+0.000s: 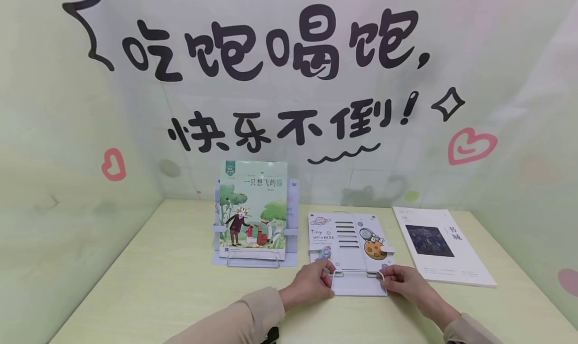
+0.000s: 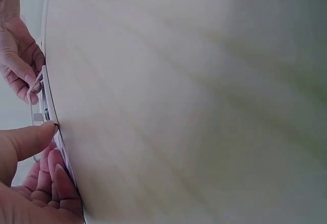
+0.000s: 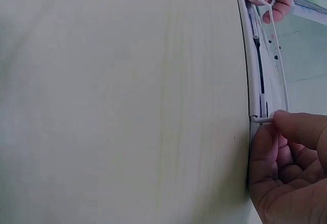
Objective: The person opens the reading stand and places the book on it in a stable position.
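Between and just beyond both hands, we note a white book stand (image 1: pixel 347 258) on the worktop (image 1: pixel 158 284). Left hand (image 1: pixel 311 282) and right hand (image 1: pixel 408 286) each pinch an end of its wire bar (image 3: pixel 277 50). Beyond the left hand, we see a picture book (image 1: pixel 253 203) leaning on a second stand (image 1: pixel 292 243); right of the right hand, a magazine (image 1: pixel 467 261) lies flat.

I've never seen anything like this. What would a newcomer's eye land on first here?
Probably the big black lettering across the back wall. Below it, toward the left, a green picture book showing a cat sits on a pale stand. To its right, a left hand and right hand grip the front of a space-themed "Tiny universe" stand on the table.
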Demonstrator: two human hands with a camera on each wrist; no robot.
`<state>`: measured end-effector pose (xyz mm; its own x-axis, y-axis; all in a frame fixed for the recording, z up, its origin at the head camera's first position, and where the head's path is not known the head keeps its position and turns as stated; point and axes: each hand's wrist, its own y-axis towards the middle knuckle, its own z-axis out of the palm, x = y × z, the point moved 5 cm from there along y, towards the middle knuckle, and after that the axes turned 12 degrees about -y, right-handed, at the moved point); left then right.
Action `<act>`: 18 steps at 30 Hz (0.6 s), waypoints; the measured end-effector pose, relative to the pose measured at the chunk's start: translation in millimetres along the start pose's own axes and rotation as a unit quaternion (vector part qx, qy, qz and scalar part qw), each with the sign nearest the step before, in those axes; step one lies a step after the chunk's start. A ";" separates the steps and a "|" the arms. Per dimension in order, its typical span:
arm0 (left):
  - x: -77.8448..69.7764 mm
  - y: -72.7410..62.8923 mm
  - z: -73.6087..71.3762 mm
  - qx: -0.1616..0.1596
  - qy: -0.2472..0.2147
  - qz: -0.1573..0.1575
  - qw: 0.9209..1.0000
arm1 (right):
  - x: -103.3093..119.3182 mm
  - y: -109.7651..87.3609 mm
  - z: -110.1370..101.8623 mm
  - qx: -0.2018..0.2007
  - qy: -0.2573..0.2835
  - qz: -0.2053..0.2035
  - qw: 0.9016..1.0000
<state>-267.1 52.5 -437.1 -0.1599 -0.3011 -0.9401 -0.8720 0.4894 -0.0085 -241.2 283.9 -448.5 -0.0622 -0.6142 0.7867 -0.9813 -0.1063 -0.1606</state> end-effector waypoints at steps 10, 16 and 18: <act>-0.1 1.4 0.6 -0.005 -0.001 0.018 1.000 | -2.6 -3.0 -0.9 0.019 0.011 -0.020 1.000; -2.6 1.5 0.9 0.001 0.019 0.036 0.999 | -2.6 -2.1 -1.2 0.025 0.017 -0.027 0.999; -4.2 2.1 1.0 0.002 0.036 0.045 0.998 | -2.4 -1.8 -1.7 0.026 0.012 -0.034 0.999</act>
<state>-267.8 55.6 -433.5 -0.2699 -0.3144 -0.9101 -0.8509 0.5204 0.0726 -239.6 286.9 -449.2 -0.0003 -0.5849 0.8111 -0.9726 -0.1884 -0.1362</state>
